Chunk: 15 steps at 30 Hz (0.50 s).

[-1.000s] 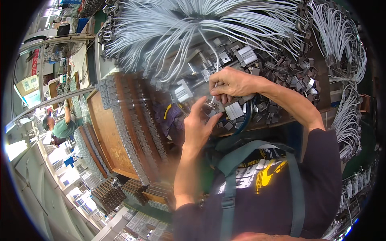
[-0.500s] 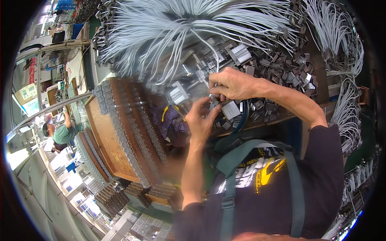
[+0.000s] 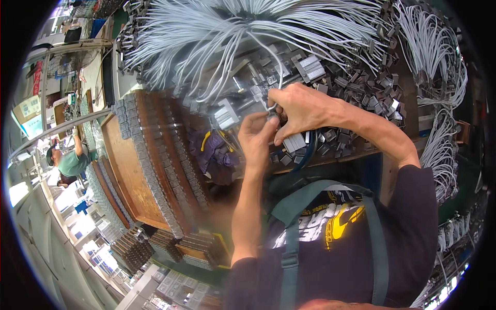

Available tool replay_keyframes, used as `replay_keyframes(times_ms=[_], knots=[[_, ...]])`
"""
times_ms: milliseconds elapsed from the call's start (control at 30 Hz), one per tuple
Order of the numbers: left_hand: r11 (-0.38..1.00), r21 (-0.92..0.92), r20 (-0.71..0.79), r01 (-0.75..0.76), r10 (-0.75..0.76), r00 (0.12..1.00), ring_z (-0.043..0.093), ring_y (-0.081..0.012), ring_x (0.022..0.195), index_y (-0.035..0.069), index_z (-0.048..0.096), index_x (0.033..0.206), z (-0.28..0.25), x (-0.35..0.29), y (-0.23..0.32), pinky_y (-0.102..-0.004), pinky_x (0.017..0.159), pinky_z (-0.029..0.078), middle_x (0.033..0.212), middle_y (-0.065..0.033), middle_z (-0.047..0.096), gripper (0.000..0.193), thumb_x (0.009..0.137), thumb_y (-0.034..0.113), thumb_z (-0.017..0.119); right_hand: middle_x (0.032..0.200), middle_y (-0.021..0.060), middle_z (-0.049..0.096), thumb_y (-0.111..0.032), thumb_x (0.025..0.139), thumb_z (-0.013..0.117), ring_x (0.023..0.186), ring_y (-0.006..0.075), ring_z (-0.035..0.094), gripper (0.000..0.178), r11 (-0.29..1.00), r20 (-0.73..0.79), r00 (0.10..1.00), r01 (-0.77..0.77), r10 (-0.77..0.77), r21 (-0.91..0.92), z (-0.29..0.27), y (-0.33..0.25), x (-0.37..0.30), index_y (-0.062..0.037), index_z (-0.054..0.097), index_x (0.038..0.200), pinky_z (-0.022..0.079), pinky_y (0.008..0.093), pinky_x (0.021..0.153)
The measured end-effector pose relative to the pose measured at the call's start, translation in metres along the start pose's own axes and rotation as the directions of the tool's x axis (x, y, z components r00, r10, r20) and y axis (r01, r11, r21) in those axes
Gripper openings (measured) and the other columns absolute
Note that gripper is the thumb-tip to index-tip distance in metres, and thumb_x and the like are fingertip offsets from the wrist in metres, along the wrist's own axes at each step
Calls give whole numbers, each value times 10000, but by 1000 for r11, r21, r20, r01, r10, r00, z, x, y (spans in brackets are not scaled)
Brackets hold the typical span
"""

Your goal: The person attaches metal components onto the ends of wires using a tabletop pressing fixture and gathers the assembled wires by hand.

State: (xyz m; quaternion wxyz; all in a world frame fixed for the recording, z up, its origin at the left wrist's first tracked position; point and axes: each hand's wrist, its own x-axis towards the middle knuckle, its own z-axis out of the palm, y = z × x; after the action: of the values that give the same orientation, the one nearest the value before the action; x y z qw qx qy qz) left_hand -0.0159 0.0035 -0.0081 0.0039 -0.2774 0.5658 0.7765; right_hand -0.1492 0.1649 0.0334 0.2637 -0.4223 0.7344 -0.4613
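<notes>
place: factory assembly workshop | evidence: workbench heaped with grey wire bundles and small metal connector parts | wooden trays of stacked components | another worker at a neighbouring station

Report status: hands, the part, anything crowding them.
Left hand and right hand together, fingers pinching a small metal part on a grey wire. Loose metal connectors piled close around.

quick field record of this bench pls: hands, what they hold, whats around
left hand: fingertips pinch a small metal part
right hand: grips the same spot, where a grey wire comes down
bench: heaped with small grey metal parts
above: fan of grey wires
left side: wooden tray edged with rows of parts
far left: another person
</notes>
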Motion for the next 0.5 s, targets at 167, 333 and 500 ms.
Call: replay_keyframes(times_ms=[167,333,500], knots=[[992,-18,-32,122,-123,992,725,-203,806,-27,500,1298,16,7,23,-338,661,644,946,-150,722,492,903,69,776,744,248,677,-350,673,909,715,419,701,604,972,-25,999,-35,30,-231,4,3,10,84,600,958,572,439,651],[992,118,2,39,-40,999,732,-253,798,-46,505,1318,16,8,35,-324,653,600,1057,-197,716,590,857,131,826,719,235,670,-239,672,870,699,397,697,483,945,47,999,14,2,-328,-15,4,17,61,575,909,559,438,628],[521,806,48,-282,417,907,650,-307,1046,-24,607,1233,15,23,44,-409,877,531,1202,-177,663,634,704,167,899,772,271,687,-203,698,836,774,430,713,438,889,180,982,27,62,-456,-17,7,39,88,584,907,582,479,691]])
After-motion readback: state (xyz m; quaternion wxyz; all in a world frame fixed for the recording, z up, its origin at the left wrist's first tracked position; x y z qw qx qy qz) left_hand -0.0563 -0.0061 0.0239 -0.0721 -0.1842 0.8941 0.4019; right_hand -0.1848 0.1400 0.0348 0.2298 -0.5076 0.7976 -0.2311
